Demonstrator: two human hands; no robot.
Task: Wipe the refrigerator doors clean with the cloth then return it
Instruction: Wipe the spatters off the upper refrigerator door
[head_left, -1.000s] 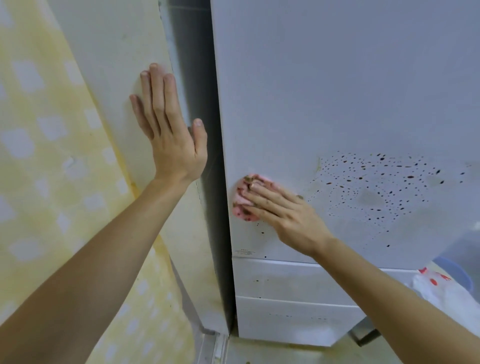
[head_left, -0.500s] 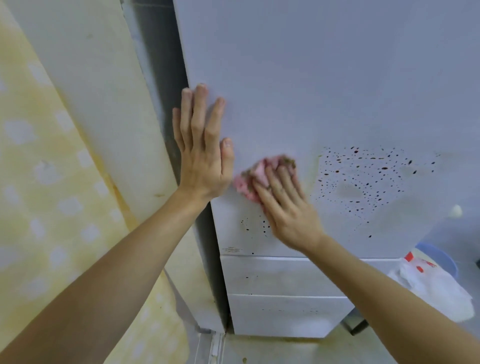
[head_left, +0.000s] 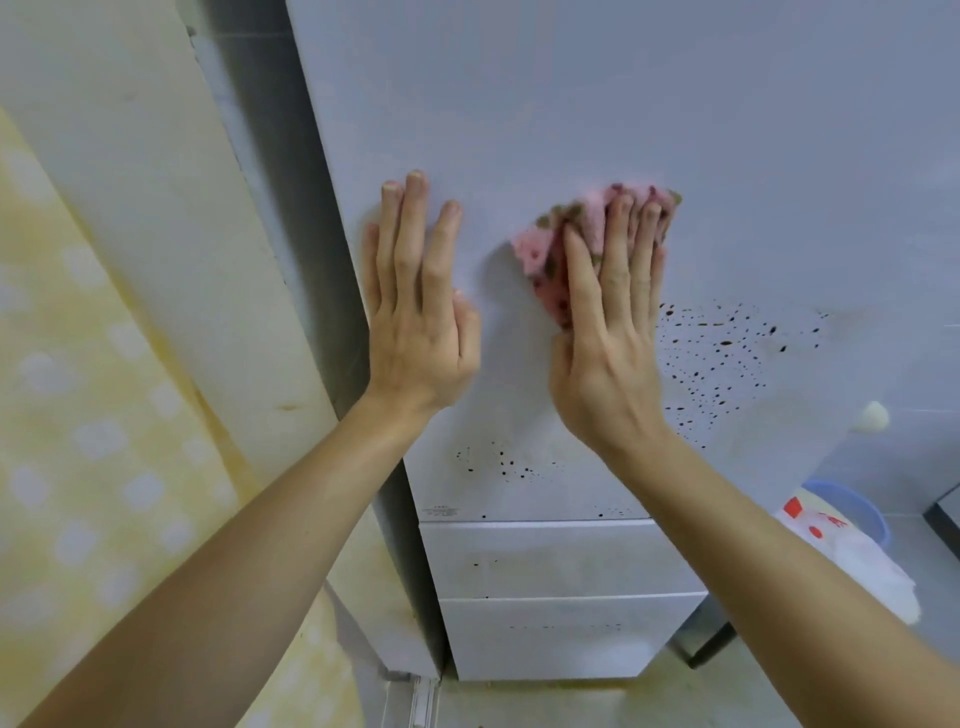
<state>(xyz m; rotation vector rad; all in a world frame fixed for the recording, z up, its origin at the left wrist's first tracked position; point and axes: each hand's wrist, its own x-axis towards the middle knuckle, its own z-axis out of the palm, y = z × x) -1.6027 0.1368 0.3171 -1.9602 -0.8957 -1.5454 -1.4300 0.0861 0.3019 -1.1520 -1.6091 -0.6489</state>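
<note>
The left hand (head_left: 415, 322) is lying flat against the refrigerator door (head_left: 623, 104), its fingers (head_left: 410, 228) straight, released and grasping nothing. Just beside it, the right hand (head_left: 608, 353) is pressing the pink cloth (head_left: 545, 254) against the same door with straight, unclenched fingers (head_left: 618, 244), and the bunched cloth is showing above those fingertips and off their thumb side. Dark specks (head_left: 727, 353) are dotting the door below and to the outer side of the right fingers, with a smaller scatter (head_left: 498, 462) below both wrists.
</note>
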